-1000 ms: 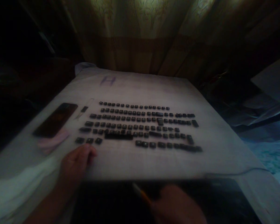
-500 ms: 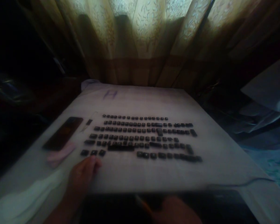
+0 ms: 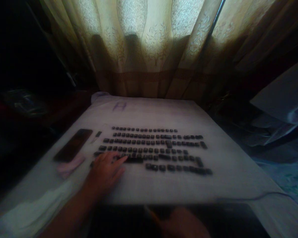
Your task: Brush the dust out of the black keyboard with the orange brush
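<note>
My left hand [image 3: 104, 172] is over the left end of the lower rows of loose black keycaps [image 3: 141, 142], its fingers stretched out and apart. Its fingertips reach the left end of the long space bar key [image 3: 134, 160]; whether they touch it is unclear. Several keycaps are hidden beneath the hand. At the bottom, my right hand [image 3: 186, 224] is closed around a slim brush-like tool [image 3: 152, 215] with a pale tip and an orange-brown shaft. That hand and tool are over a dark, flat panel, apparently a keyboard body [image 3: 119, 219], at the near table edge.
On the left of the cloth-covered table [image 3: 159, 114] lie a phone [image 3: 74, 145], a pink cloth [image 3: 71, 167], a small dark piece [image 3: 98, 134] and a whitish cloth [image 3: 37, 208]. A cable [image 3: 253, 197] runs along the right. A curtain [image 3: 154, 49] hangs behind.
My left hand has moved right and away from me, from the bottom-left keycaps towards the space bar key, and its fingers have spread. My right hand keeps the tool. The view has tilted slightly upward.
</note>
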Available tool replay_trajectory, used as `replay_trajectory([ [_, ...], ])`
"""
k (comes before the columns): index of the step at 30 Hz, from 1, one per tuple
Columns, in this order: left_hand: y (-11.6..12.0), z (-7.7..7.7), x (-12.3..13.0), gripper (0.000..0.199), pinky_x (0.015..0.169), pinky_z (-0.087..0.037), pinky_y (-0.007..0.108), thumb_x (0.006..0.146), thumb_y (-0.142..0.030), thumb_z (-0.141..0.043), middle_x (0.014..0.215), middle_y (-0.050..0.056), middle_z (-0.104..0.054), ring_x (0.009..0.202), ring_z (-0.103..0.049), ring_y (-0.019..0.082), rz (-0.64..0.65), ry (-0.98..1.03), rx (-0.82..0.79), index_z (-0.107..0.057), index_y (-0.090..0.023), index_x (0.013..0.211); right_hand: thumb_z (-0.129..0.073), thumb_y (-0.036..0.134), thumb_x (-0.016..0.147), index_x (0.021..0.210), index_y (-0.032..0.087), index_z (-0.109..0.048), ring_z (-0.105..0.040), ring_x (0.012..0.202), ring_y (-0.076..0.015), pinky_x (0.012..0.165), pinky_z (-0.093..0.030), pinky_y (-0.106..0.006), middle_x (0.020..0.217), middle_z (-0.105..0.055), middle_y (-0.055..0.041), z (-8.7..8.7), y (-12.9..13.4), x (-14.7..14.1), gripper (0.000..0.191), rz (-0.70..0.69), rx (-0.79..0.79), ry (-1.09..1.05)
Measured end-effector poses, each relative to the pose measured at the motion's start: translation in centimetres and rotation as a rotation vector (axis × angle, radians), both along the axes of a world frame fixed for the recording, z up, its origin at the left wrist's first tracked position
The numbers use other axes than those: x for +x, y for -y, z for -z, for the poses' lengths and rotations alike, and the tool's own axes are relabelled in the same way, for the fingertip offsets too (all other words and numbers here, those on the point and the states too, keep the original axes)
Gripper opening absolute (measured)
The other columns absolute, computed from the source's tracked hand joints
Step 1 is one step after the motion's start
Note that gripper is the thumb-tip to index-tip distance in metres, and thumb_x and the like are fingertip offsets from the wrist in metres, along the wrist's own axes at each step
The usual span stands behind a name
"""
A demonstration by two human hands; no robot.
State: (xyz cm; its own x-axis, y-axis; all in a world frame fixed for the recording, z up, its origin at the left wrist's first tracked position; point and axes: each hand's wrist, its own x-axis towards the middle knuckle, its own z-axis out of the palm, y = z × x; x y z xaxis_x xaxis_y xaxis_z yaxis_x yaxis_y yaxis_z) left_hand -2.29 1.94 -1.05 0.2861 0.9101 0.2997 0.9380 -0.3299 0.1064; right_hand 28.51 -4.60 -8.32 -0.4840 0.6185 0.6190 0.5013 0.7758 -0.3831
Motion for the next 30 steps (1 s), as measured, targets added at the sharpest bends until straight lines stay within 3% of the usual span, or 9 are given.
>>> replay_trajectory([
  [5, -0.5, -0.6, 1.0, 0.037, 0.097, -0.046, 0.059, 0.094, -0.040, -0.051, 0.125, 0.013, -0.064, 0.114, -0.056, 0.034, 0.042, -0.099, -0.030, -0.070, -0.030, 0.125, -0.057, 0.024, 0.093, 0.085, 0.036, -0.079, -0.057, 0.034, -0.0142, 0.040, -0.050, -0.024, 0.041, -0.059, 0.0057, -0.1, 0.2, 0.0, 0.026, 0.005, 0.021, 0.005],
  [11, 0.2, -0.1, 1.0, 0.034, 0.097, -0.044, 0.058, 0.093, -0.038, -0.055, 0.126, 0.011, -0.063, 0.113, -0.056, 0.033, 0.038, -0.094, -0.014, -0.071, -0.033, 0.122, -0.062, 0.027, 0.092, 0.086, 0.037, -0.077, -0.056, 0.030, -0.0144, 0.038, -0.052, -0.024, 0.038, -0.057, 0.0072, -0.4, 0.1, 0.1, 0.019, -0.001, -0.037, -0.020],
  [17, 1.1, 0.0, 0.8, 0.030, 0.102, -0.037, 0.059, 0.094, -0.038, -0.053, 0.141, 0.010, -0.060, 0.129, -0.050, 0.035, 0.076, -0.060, -0.010, -0.073, -0.033, 0.117, -0.063, 0.028, 0.093, 0.084, 0.035, -0.076, -0.057, 0.031, -0.0157, 0.037, -0.052, -0.025, 0.037, -0.057, 0.0060, -0.6, -0.2, -0.2, 0.018, -0.044, -0.061, -0.101],
  [25, 2.4, 0.1, 1.2, 0.027, 0.104, -0.035, 0.052, 0.096, -0.038, -0.050, 0.116, 0.003, -0.077, 0.114, -0.063, 0.028, 0.102, 0.057, -0.024, -0.073, -0.027, 0.106, -0.061, 0.025, 0.093, 0.092, 0.037, -0.076, -0.058, 0.032, -0.0148, 0.038, -0.053, -0.024, 0.044, -0.063, 0.0058, -0.4, -0.4, 0.2, 0.020, -0.075, -0.044, -0.054],
  [30, 1.1, -0.7, 0.1, 0.035, 0.097, -0.042, 0.049, 0.099, -0.041, -0.043, 0.110, 0.005, -0.078, 0.107, -0.066, 0.027, 0.032, 0.073, 0.004, -0.073, -0.025, 0.106, -0.062, 0.024, 0.091, 0.093, 0.037, -0.076, -0.059, 0.034, -0.0140, 0.040, -0.052, -0.023, 0.045, -0.063, 0.0064, -0.2, -0.3, 0.3, 0.019, -0.066, -0.012, -0.046],
])
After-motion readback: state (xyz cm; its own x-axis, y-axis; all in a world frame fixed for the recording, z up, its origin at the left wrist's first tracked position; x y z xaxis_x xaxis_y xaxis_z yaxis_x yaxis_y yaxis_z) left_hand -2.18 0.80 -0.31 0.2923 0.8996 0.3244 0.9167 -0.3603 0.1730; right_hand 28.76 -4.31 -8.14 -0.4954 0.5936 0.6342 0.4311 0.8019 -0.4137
